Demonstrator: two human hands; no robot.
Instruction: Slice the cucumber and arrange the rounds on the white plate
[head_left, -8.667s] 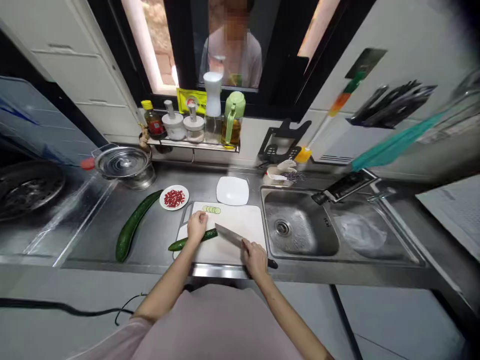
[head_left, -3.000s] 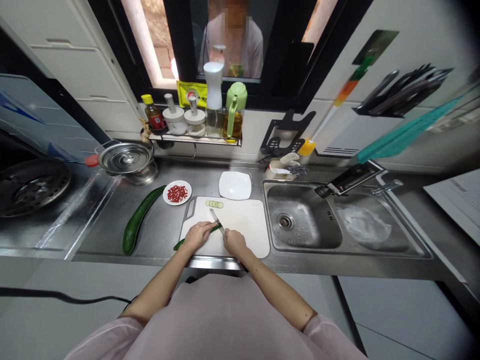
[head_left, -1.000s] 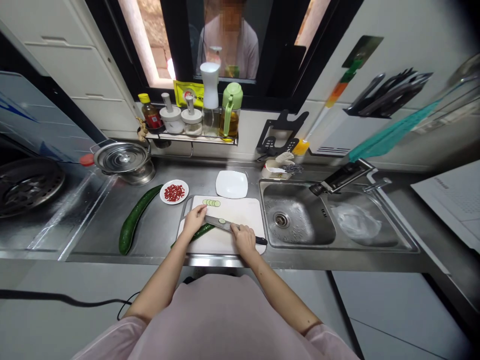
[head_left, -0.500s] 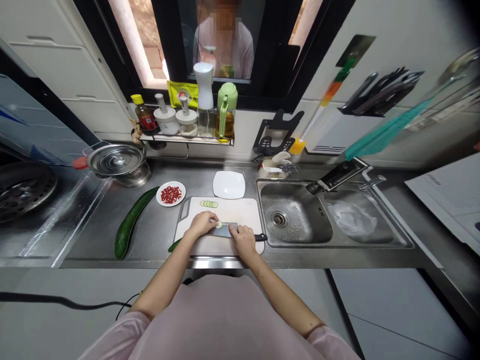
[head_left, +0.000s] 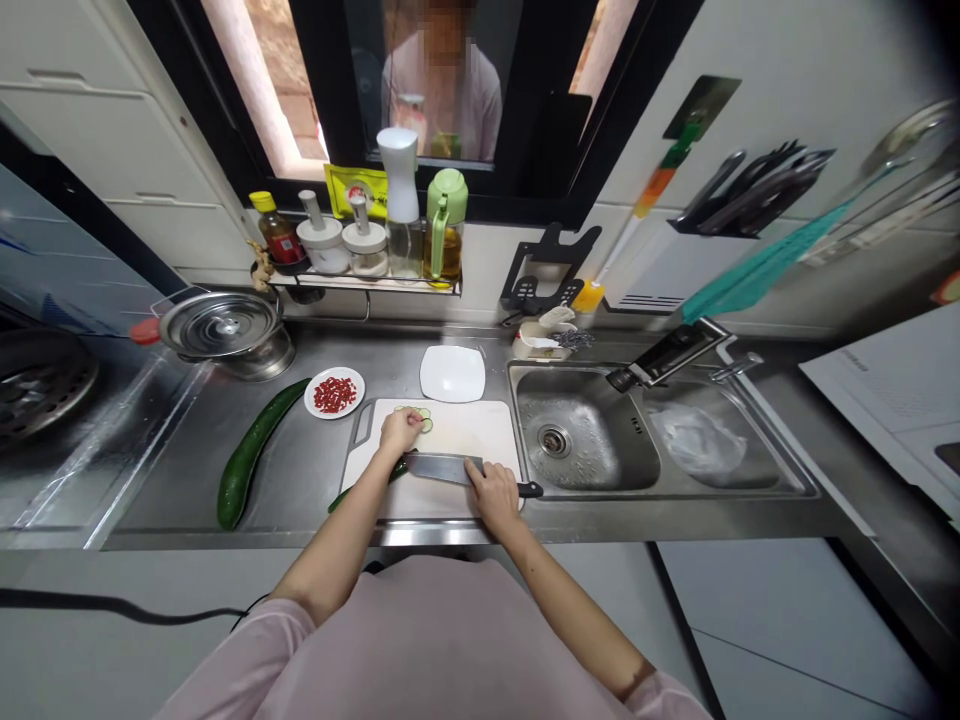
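My left hand [head_left: 402, 431] is over the upper left of the white cutting board [head_left: 472, 425], fingers pinched at a cucumber slice [head_left: 427, 425]. Other pale green slices lie right by it, partly covered by the hand. My right hand [head_left: 495, 492] grips a kitchen knife [head_left: 442, 467] where the blade meets the black handle. The blade lies nearly level above the board and points left. Under my left forearm, a cut cucumber [head_left: 401, 467] rests along the board's lower left, mostly hidden.
Left of the board are a whole cucumber [head_left: 251, 460] and a small plate of red bits [head_left: 334, 393]. Behind it sits a white square dish [head_left: 452, 374]. A lidded steel pot [head_left: 232, 335] stands at the back left. To the right is a double sink [head_left: 592, 480].
My left hand has moved from the knife blade up and left to the row of slices, bringing a slice along. The knife has shifted slightly, still in my right hand.
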